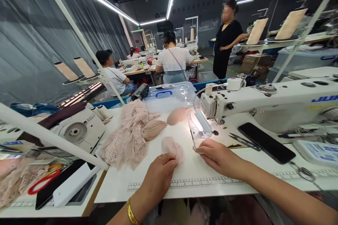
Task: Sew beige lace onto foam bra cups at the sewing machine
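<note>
A person is sitting at a white sewing table (148, 186), seen from their own eyes. The left hand (158, 175), a gold bangle (131, 212) on its wrist, is pinching a small pink lace piece (173, 147) between curled fingers and holding it down on the tabletop, just left of the needle. The right hand (218, 156) is lying flat beside it with fingers stretched out and gripping nothing, its tips resting at the foot of the sewing machine (264, 102), seemingly to steady the work under the bright lamp (202, 121).

More pink lace (126, 133) and beige padded cups (154, 128) are lying heaped within easy reach on the left. A black phone (266, 142) and small thread snips (244, 141) are lying to the right, clear of the sewing area.

Blue letters on the machine are reading "JU", the rest cut off. A ruler scale (190, 183) is printed along the table's front edge; its numbers are too small to read.

Behind, two people are sitting at other machines and one is standing.
</note>
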A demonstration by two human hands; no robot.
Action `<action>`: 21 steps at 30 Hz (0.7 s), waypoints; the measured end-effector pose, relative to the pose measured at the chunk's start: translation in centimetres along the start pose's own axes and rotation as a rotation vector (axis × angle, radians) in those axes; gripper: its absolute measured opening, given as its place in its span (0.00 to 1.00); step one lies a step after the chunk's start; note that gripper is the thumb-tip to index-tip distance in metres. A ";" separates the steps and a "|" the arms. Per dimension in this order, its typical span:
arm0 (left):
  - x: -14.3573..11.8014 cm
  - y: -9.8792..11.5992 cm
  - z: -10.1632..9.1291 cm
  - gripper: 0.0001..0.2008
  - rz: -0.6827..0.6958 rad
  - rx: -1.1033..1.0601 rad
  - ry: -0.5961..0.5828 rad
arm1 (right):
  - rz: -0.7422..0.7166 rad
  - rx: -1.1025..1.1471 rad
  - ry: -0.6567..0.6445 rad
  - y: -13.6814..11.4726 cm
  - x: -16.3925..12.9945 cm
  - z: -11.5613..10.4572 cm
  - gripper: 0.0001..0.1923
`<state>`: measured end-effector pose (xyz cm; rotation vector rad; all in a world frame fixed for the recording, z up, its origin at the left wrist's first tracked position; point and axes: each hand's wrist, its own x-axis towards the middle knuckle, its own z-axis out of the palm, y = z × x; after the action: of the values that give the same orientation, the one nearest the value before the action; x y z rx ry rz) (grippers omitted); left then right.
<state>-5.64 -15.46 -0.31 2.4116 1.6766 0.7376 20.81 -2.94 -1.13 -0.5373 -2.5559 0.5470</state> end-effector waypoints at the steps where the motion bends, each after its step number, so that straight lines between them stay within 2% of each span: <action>1: 0.4 0.5 -0.1 0.13 0.033 -0.111 0.022 | -0.001 0.058 0.009 -0.6 0.1 0.0 0.18; 3: 1.2 1.4 -0.8 0.11 0.054 -0.298 0.061 | 0.018 0.175 0.008 -1.6 0.3 -0.2 0.26; 5: 2.0 2.1 -1.6 0.07 0.004 -0.402 0.091 | 0.089 0.345 -0.017 -2.1 0.5 -0.3 0.29; 7: 2.9 2.6 -2.2 0.07 -0.084 -0.487 0.115 | 0.158 0.596 -0.011 -2.4 0.6 -0.4 0.26; 9: 3.6 3.0 -2.2 0.12 -0.179 -0.611 0.127 | 0.181 0.825 0.028 -2.8 0.6 -0.2 0.27; 11: 4.1 3.1 -1.8 0.15 -0.273 -0.751 0.141 | 0.220 0.933 0.075 -3.2 0.6 0.2 0.29; 15: 4.9 3.1 -0.9 0.20 -0.506 -1.054 0.147 | 0.440 1.048 0.227 -3.6 1.3 0.8 0.24; 16: 5.1 3.2 -0.8 0.20 -0.551 -1.148 0.100 | 0.474 1.081 0.275 -3.5 1.5 0.8 0.24; 18: 5.4 3.4 -0.8 0.22 -0.571 -1.326 -0.076 | 0.499 1.112 0.327 -3.3 2.1 0.6 0.26; 21: 6.0 3.6 -0.8 0.27 -0.527 -1.453 -0.363 | 0.581 1.223 0.288 -2.9 2.8 0.2 0.28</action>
<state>-1.28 -11.59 3.60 0.9540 0.9063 0.8627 17.62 -4.12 1.05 -0.7583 -1.3427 1.8425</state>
